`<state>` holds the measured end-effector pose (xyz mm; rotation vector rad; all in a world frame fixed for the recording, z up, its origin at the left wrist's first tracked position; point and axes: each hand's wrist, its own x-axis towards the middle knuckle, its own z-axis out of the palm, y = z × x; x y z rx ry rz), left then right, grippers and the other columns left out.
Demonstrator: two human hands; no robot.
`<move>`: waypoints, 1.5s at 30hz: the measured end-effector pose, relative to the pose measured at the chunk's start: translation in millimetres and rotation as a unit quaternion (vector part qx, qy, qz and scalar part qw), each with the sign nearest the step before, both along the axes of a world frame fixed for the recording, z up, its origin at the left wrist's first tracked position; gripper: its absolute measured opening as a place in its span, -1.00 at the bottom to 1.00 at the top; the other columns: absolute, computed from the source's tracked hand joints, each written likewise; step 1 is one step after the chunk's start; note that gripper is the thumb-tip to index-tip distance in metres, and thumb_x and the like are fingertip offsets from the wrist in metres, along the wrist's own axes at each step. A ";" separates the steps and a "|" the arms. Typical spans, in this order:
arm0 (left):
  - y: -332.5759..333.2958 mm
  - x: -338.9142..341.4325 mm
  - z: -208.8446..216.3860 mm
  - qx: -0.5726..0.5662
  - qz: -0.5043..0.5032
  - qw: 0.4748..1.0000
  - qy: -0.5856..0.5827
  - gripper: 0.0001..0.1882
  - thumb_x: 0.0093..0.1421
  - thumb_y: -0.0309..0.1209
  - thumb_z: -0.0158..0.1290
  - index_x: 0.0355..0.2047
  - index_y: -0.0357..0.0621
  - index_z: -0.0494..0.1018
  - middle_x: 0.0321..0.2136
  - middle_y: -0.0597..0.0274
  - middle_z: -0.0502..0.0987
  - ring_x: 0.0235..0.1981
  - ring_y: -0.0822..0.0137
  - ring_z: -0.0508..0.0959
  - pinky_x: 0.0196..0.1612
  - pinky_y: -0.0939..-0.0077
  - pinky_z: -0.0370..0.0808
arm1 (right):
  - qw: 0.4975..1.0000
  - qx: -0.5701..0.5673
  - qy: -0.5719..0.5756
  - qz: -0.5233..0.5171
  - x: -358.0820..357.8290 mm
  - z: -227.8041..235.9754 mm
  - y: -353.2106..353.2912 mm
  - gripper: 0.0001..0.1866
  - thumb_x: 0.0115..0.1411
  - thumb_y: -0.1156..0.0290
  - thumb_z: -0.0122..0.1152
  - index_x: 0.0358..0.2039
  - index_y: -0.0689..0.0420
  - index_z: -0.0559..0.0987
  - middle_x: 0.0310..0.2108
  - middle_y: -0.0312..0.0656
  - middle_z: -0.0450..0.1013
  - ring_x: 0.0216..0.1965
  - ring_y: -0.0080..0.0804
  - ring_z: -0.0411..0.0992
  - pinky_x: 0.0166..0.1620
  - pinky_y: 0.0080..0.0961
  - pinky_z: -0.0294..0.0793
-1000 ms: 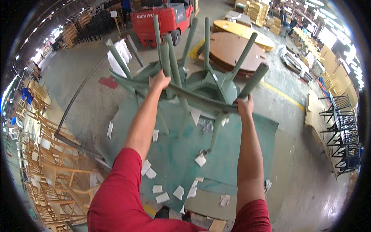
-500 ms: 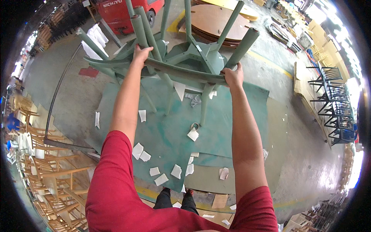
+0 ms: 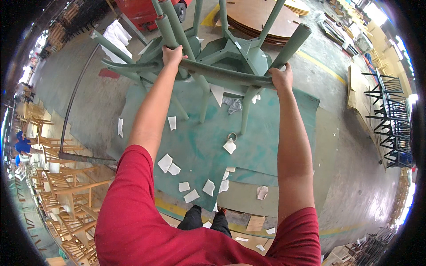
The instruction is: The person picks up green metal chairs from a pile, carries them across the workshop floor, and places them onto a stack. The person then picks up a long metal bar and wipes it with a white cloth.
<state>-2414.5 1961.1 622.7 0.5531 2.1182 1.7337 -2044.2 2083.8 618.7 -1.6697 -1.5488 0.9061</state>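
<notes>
I hold a green-painted wooden chair (image 3: 230, 57) upside down at arm's length, its legs pointing up and away. My left hand (image 3: 172, 55) grips a rail near one leg on the left side. My right hand (image 3: 281, 79) is closed on the curved rail at the right, beside a thick round leg. A second green chair (image 3: 146, 57) seems stacked with it on the left. Below the chairs lies a green-stained floor sheet (image 3: 270, 133).
Several white paper scraps (image 3: 191, 195) litter the sheet. Unpainted wooden chairs (image 3: 62, 195) are stacked at the left, black metal frames (image 3: 390, 119) at the right. A red forklift (image 3: 146, 11) and round brown boards (image 3: 253, 17) stand ahead. A person in blue (image 3: 22, 144) is far left.
The view has tilted down and the chair has moved toward the top of the picture; both hands keep the same grips on the chair.
</notes>
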 end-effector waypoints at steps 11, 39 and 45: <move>-8.9 15.9 1.2 -0.156 -0.030 0.950 0.270 -0.23 0.11 0.07 0.18 0.22 -0.08 0.33 -0.02 0.09 0.63 0.06 0.15 0.58 0.14 0.15 0.42 | 1.000 0.004 0.007 0.002 0.7 3.0 -8.5 -0.19 -0.02 0.22 0.31 0.31 -0.05 0.33 0.10 0.00 0.50 0.15 -0.04 0.46 0.21 -0.21 0.38; -30.7 85.3 2.3 0.016 -0.246 0.962 0.120 -0.34 0.18 -0.36 0.20 0.25 -0.12 0.18 0.08 0.04 0.42 -0.19 0.13 0.64 -0.52 0.33 0.69 | 0.994 0.098 0.028 -0.047 145.5 -30.1 -93.7 -0.42 0.24 0.05 0.31 0.14 0.06 0.35 -0.26 0.02 0.59 -0.32 -0.09 0.60 -0.20 -0.19 0.53; -117.8 131.9 -2.1 -0.049 -0.263 0.962 0.054 -0.31 0.24 -0.25 0.21 0.30 -0.01 0.16 0.17 0.11 0.36 -0.08 0.19 0.55 -0.57 0.41 0.60 | 0.985 -0.037 0.075 -0.148 178.1 10.8 -249.9 -0.44 0.24 0.02 0.28 0.13 0.00 0.34 -0.32 0.05 0.61 -0.24 0.07 0.60 -0.12 -0.09 0.51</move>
